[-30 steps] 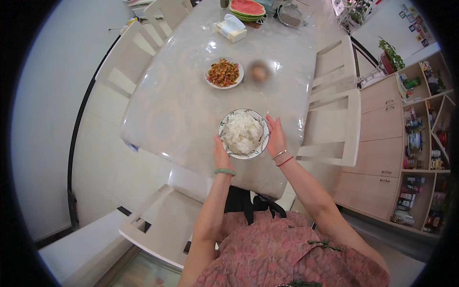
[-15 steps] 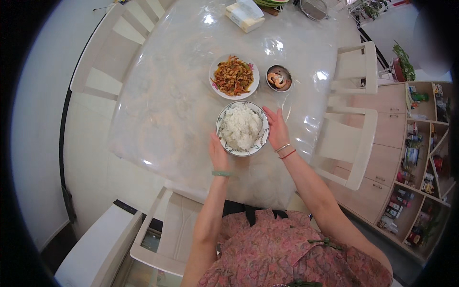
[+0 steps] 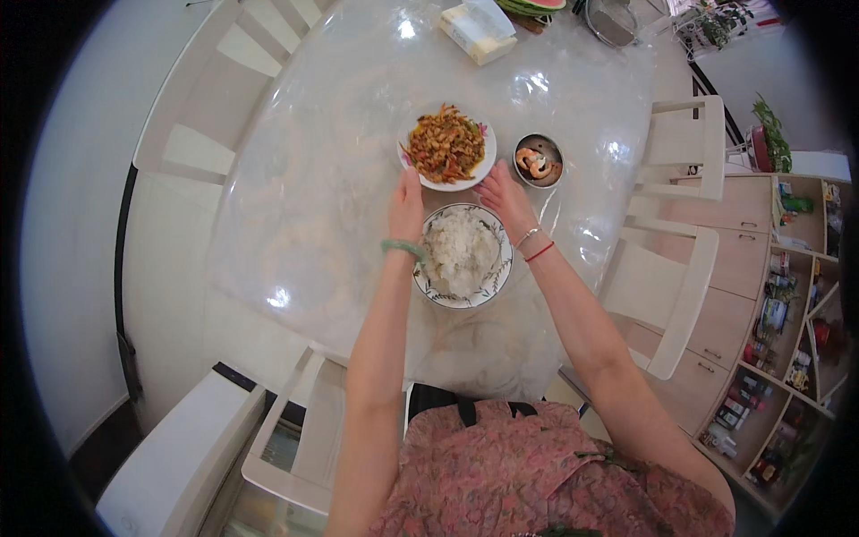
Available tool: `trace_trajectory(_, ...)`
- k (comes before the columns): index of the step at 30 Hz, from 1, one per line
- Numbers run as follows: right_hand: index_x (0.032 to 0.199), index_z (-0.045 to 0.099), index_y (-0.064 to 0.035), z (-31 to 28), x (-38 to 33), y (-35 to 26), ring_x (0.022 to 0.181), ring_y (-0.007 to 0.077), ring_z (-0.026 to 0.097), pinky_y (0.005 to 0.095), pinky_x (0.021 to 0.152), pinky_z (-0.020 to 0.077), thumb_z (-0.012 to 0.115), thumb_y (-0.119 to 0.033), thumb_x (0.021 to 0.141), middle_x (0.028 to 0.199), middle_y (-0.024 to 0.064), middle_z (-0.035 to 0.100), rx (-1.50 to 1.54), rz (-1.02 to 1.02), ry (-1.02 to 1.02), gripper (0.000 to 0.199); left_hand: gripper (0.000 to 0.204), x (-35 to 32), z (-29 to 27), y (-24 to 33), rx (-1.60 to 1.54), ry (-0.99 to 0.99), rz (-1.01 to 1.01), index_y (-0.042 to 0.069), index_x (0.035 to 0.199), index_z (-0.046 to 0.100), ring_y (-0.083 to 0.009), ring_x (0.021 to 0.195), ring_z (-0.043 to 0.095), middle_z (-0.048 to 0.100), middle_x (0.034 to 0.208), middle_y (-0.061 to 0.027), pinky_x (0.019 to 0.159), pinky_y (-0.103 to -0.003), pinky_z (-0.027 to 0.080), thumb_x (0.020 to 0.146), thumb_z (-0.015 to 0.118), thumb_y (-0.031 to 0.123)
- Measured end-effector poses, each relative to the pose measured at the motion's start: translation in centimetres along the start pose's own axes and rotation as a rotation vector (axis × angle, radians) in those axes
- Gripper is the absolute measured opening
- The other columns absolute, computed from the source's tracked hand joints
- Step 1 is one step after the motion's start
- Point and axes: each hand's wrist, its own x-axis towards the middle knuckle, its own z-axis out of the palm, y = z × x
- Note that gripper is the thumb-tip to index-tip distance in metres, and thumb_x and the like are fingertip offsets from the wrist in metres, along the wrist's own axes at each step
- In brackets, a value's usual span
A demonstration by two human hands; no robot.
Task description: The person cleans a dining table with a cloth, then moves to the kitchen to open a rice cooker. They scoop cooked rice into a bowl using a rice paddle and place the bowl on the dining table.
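A white plate (image 3: 489, 161) with pink flower marks is heaped with a brown-orange stir-fry (image 3: 446, 143). My left hand (image 3: 407, 210) grips its near left edge, fingertips partly hidden by the rim. At the near right edge, my right hand (image 3: 506, 199) has its fingers on the same plate, thumb side inward. Between my wrists, closer to me, stands a patterned bowl (image 3: 455, 302) filled with white rice (image 3: 461, 251); neither hand holds it. Just beyond my right hand sits a small steel bowl (image 3: 558, 166) with cooked shrimp (image 3: 534, 163).
A clear cover lies over the pale table (image 3: 313, 188). Toward its far end are a tissue pack (image 3: 478, 34), cut watermelon (image 3: 534, 7) and a mesh strainer (image 3: 612, 20). Chairs (image 3: 658, 291) line both sides. Shelves (image 3: 787, 331) with jars stand at the right.
Both hands have left the sides of the rice bowl and reached forward to the stir-fry plate. The plate has shifted slightly away from the rice bowl. The whole view has also shifted a little.
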Motion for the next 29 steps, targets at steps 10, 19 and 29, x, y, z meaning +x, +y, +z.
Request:
trace_trajectory(10, 0.143, 0.032, 0.0002, -3.8, -3.3, 3.6, 0.125, 0.0205, 0.046, 0.0325, 0.105, 0.0334, 0.033, -0.055, 0.098, 0.14, 0.0149, 0.045, 0.164, -0.073, -0.027, 0.071, 0.071, -6.5, -2.2, -0.5, -0.233, 0.208, -0.082, 0.001, 0.145, 0.026, -0.0248, 0.131, 0.039, 0.038, 0.144, -0.0162, 0.104, -0.036, 0.032, 0.099, 0.031, 0.054)
trace_trajectory(19, 0.144, 0.021, 0.0075, -2.5, -5.4, 4.7, 0.137, 0.0234, 0.028, 0.0335, 0.113, 0.0227, 0.029, -0.052, 0.1, 0.15, 0.0174, 0.027, 0.413, -0.165, -0.063, 0.074, 0.071, -10.6, 0.9, -2.1, -0.477, 0.192, -0.023, 0.003, 0.149, 0.017, -0.025, 0.14, 0.024, 0.02, 0.153, -0.0156, 0.113, -0.036, 0.021, 0.099, 0.03, 0.052)
trace_trajectory(29, 0.148, 0.021, -0.0035, -3.6, -15.5, 7.0, 0.141, 0.0235, 0.025, 0.0419, 0.114, 0.015, 0.027, -0.06, 0.096, 0.152, 0.0103, 0.029, 0.337, -0.117, 0.061, 0.076, 0.074, -22.2, -1.6, -0.4, -0.639, 0.139, -0.109, 0.014, 0.151, 0.015, -0.0257, 0.143, 0.019, 0.015, 0.156, -0.0087, 0.114, -0.043, 0.016, 0.095, 0.036, 0.058)
